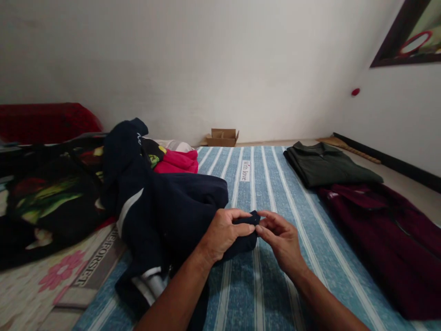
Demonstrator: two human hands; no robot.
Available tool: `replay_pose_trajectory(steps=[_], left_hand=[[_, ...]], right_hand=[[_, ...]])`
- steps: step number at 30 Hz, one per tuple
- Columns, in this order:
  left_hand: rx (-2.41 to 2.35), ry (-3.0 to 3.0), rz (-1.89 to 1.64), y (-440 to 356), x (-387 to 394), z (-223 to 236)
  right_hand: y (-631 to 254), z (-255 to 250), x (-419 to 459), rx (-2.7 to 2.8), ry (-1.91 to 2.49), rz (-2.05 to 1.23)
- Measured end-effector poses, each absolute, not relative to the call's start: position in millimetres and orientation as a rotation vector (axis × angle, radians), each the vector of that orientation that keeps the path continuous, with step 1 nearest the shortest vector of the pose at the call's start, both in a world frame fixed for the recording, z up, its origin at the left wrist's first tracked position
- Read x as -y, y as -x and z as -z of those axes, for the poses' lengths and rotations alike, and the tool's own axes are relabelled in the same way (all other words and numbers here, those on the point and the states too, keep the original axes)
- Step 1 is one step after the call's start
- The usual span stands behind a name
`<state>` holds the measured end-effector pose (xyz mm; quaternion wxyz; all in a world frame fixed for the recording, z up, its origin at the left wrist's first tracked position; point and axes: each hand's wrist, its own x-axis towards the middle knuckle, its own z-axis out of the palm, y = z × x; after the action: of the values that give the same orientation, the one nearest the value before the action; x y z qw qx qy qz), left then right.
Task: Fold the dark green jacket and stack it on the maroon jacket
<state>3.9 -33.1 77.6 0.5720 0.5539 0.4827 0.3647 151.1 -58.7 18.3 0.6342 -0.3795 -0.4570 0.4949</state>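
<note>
A navy blue garment with white trim (186, 197) lies bunched in front of me, its kind not plain from the folds. My left hand (223, 232) pinches a narrow end of it between thumb and fingers. Close beside it, my right hand (280, 236) pinches the tip of that same end, thumb and forefinger together. Both hands are just above the blue striped bedspread (275, 184). The rest of the garment spreads left, with part of it under my left forearm.
To the right lie a folded dark green shirt (327, 161) and a folded maroon garment (382, 234). Black floral cloth (58, 193) and pink cloth (177, 162) are heaped on the left. An open cardboard box (222, 138) sits by the wall.
</note>
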Motion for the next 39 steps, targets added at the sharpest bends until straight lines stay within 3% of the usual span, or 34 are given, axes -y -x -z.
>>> replay_pose_trajectory(steps=[18,30,39], left_hand=[[-1.103,-1.336,-0.813,3.6,39.7,-65.5],[-1.113,-1.373,-0.800,2.8,40.8,-63.8],[-1.101,-1.383,-0.755,3.8,40.9,-62.1]], right_hand=[[-155.8,-12.3,63.4,1.232,0.872,-1.055],[-165.9,-20.2,62.4,1.700,0.867,-0.575],[-167.8,-30.8,67.0,1.743,0.929,-0.630]])
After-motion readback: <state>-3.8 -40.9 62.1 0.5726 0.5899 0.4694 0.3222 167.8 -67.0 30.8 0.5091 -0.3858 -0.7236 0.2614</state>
